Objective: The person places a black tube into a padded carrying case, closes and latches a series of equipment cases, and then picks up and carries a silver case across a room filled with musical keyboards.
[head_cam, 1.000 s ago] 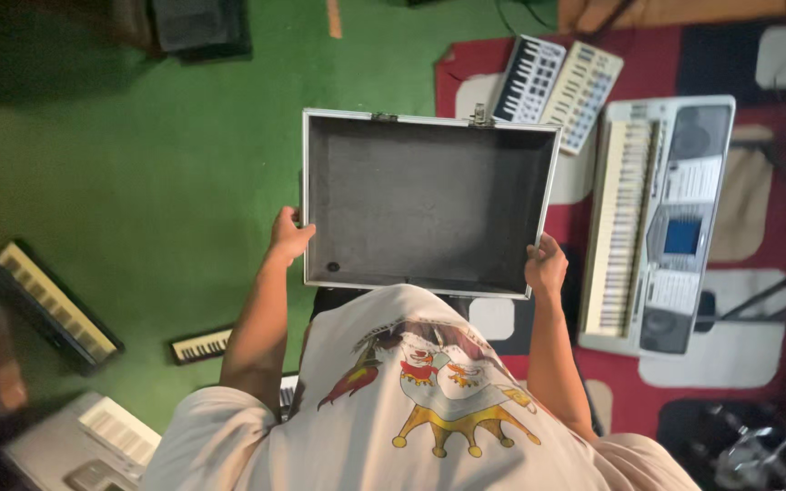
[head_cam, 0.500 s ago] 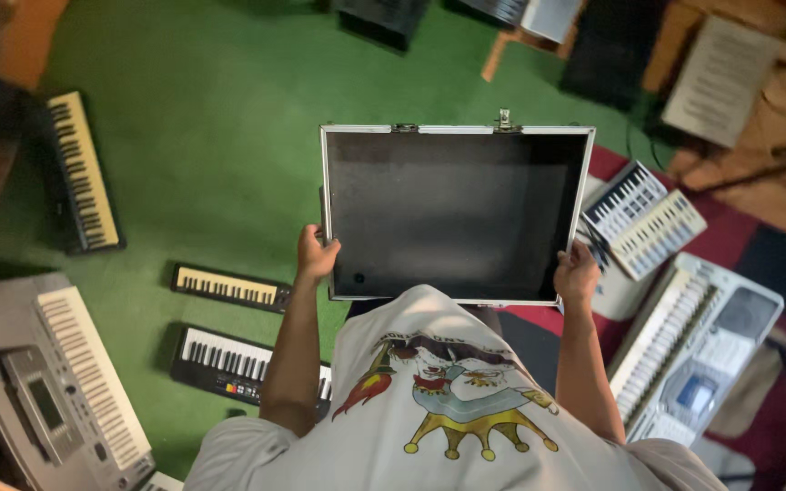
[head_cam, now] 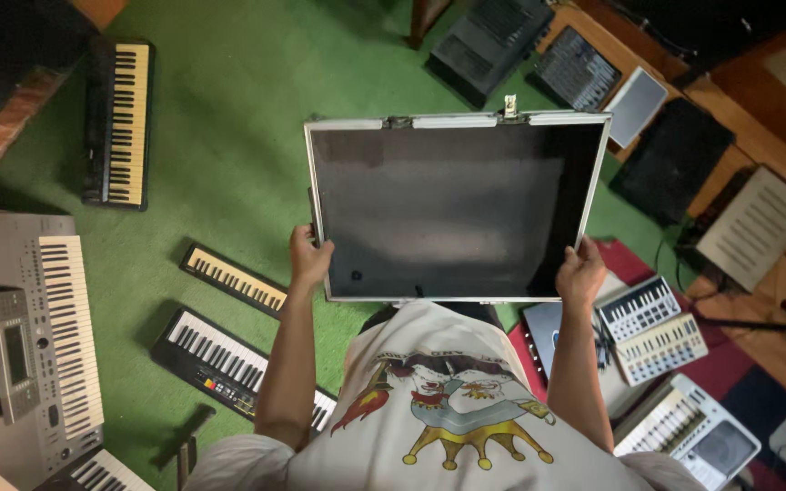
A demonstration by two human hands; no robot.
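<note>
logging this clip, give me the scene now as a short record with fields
held thing: open grey metal-edged case, empty, dark lining
left hand: grips the case's left edge
right hand: grips the case's right edge near the corner
floor: green carpet
left of person: large grey keyboard, small black keyboard, slim keyboard
right of person: small white keyboard controllers
</note>
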